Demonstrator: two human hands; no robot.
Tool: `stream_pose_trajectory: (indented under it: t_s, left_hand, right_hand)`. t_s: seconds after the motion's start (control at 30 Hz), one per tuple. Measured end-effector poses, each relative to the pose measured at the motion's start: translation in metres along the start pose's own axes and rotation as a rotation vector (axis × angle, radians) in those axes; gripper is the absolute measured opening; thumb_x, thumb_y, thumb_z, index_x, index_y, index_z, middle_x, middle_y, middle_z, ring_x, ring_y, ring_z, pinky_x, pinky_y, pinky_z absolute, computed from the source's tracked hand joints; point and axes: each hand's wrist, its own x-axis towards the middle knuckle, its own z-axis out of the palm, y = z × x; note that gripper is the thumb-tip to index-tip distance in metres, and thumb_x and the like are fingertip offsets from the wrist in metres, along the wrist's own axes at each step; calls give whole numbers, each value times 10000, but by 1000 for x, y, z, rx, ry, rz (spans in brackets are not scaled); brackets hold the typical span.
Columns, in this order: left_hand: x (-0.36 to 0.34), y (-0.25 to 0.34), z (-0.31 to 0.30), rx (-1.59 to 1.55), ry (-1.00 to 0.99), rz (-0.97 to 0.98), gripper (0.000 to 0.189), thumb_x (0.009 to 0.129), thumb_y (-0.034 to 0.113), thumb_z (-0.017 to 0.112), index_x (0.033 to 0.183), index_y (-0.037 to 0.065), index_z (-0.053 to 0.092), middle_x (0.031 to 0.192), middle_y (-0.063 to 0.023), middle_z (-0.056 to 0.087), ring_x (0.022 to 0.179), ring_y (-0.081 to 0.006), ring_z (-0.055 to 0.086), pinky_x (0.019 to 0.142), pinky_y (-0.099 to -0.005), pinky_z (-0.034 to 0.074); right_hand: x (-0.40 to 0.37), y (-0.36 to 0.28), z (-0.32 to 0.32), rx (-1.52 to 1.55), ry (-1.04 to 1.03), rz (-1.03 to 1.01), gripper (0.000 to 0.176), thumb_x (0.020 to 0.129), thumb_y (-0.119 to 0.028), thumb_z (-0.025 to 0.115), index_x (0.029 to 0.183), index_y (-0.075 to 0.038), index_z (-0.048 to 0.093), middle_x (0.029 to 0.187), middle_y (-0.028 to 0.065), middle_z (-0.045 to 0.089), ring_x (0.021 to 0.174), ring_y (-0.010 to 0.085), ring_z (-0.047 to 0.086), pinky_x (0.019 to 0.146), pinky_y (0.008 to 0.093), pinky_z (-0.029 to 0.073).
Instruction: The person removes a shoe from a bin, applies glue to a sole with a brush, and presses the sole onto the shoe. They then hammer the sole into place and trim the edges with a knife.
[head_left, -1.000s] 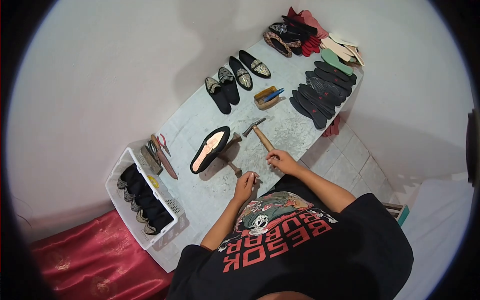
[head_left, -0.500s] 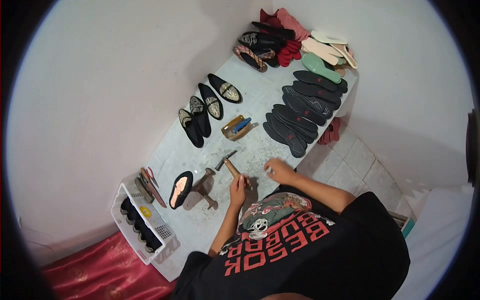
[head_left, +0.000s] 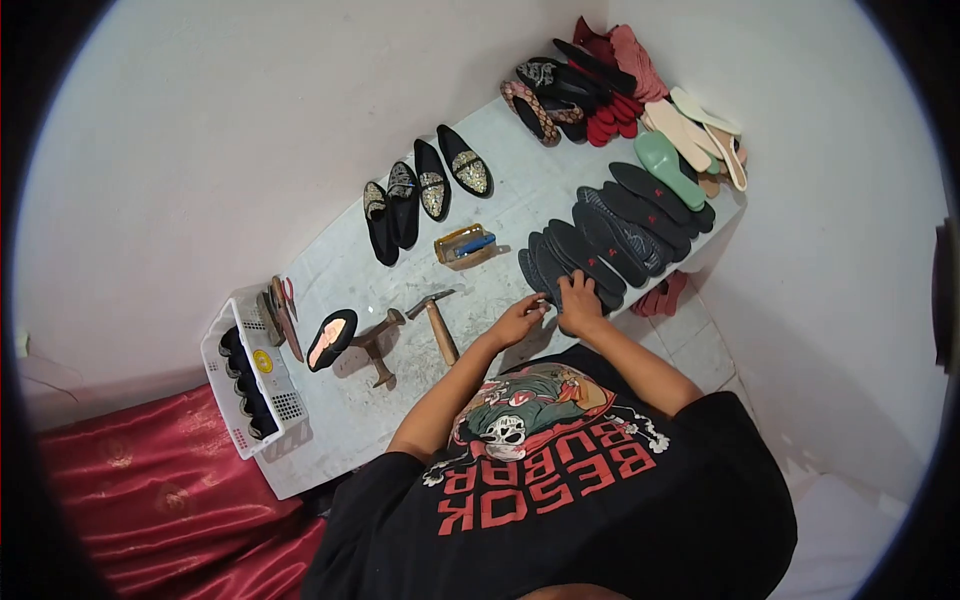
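My right hand (head_left: 581, 296) lies on the nearest black sole (head_left: 545, 272) in a row of several black soles (head_left: 620, 222), its fingers curled over that sole's edge. Just to its left, my left hand (head_left: 520, 320) reaches the same end of the row with fingers spread, the tips touching the sole's edge. A wooden-handled hammer (head_left: 438, 325) lies loose on the white table (head_left: 345, 265), left of my left hand. Further left, a black shoe with a pale insole (head_left: 331, 340) sits upside down on a metal stand (head_left: 378, 345).
Several finished black embellished shoes (head_left: 420, 195) lie near the wall, a small wooden box (head_left: 465, 245) beside them. Coloured insoles and more shoes (head_left: 640, 100) pile at the far end. A white basket of shoes (head_left: 245, 375) and hand tools (head_left: 280, 310) sit at the left end.
My left hand has let go of the hammer, which now lies on the table. Both hands have moved right to the near end of the black soles.
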Motion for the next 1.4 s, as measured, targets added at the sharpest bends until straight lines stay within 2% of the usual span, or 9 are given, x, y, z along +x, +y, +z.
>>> stream_pose_trajectory:
  t_s: [0.37,0.6,0.7,0.83,0.93,1.03,1.2,1.27,1.4]
  left_hand:
    - [10,1,-6,510,-129,-81,847,938,337,664,1638,53,280,1501,-299,529,1375,-449,536,1186,-432,399]
    - [0,-45,-33,61,-137,-52,743,1024,326,594,1624,8,293,1582,-237,475,1427,-336,508,1211,-380,349]
    - [1,-64,-45,281,-119,-107,720,1047,361,569,1619,9,310,1566,-227,498,1396,-324,535,1192,-373,370]
    - [-18,-1,-40,277,-126,-176,711,1062,409,553,1612,16,334,1553,-207,519,1369,-322,557,1170,-368,388]
    - [-16,26,-32,-67,-193,-156,771,1095,566,407,1634,29,283,1635,-191,411,1464,-316,448,1214,-430,329]
    - [-9,46,-28,-267,-197,-325,874,1045,734,291,1672,129,224,1632,-189,411,1435,-360,471,1190,-574,316]
    - [-6,58,-21,-506,-51,-203,789,1052,703,342,1621,159,304,1573,-184,468,1400,-330,508,1176,-536,354]
    - [-7,52,-20,-899,17,-81,666,1074,646,367,1537,171,418,1462,-148,588,1329,-276,587,1134,-486,446]
    - [-24,85,-14,-1109,-60,76,734,1051,703,342,1448,114,524,1400,-77,640,1280,-242,623,1111,-431,480]
  right_hand:
    - [-1,-27,-21,-33,-97,75,842,712,-212,895,1398,-43,436,1423,231,399,1261,446,508,1003,492,552]
    - [-7,-16,-8,156,8,25,714,759,-19,749,1413,-70,466,1451,209,428,1244,508,520,1026,523,518]
    - [-15,-7,-4,273,146,33,659,754,19,692,1375,-64,485,1440,210,433,1234,513,519,1039,534,487]
    - [-24,-16,-23,500,256,55,564,796,37,636,1333,-45,484,1385,230,480,1250,489,539,1042,533,476]
    - [-23,-15,-25,634,307,12,501,836,65,568,1317,-43,478,1315,244,554,1245,454,580,1041,519,479]
    - [-29,-35,-38,946,59,44,513,844,95,520,1331,-52,463,1301,233,578,1212,380,618,975,476,522]
    - [-23,-39,-33,941,203,-131,547,823,136,504,1338,-43,457,1250,194,597,1085,331,674,896,396,552]
    - [-27,-52,-63,1478,4,70,590,794,174,483,1348,-26,453,1253,165,605,1076,248,665,916,333,522]
    - [-14,-42,-51,1574,-62,-10,632,769,197,474,1366,-9,449,1230,147,607,1050,187,652,881,288,517]
